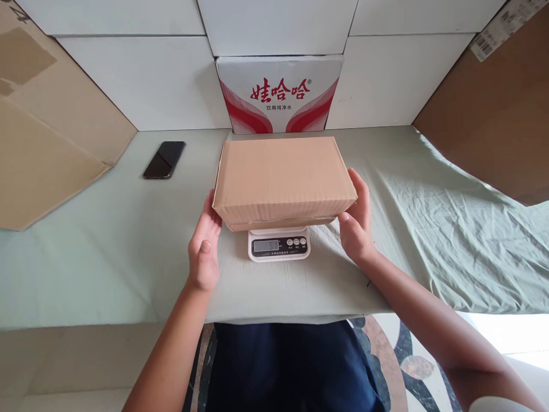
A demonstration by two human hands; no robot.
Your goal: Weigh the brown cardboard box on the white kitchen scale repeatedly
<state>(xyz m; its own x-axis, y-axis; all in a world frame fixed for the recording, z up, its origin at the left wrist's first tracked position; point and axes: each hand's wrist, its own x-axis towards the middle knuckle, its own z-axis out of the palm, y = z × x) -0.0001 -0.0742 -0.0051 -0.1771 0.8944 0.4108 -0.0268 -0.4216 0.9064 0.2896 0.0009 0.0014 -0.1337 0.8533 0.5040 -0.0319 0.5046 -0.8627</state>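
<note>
A closed brown cardboard box (283, 171) lies over a small white digital kitchen scale (279, 256), hiding the scale's platform. Only the scale's front panel shows, with a lit display whose digits are hard to read and several round buttons. Flat along the box's left side rests my left hand (206, 252), fingers pointing away from me and thumb raised. On the opposite side, my right hand (358, 220) grips the box's right end, its thumb near the lower front corner. Between them, both hands hold the box; its underside is mostly hidden.
A dark smartphone (164, 160) lies to the left on the green cloth (107, 240). Behind the box stands a white and red printed carton (281, 94) against white panels (141, 80). Large cardboard panels flank the table at left (55, 126) and right (493, 109).
</note>
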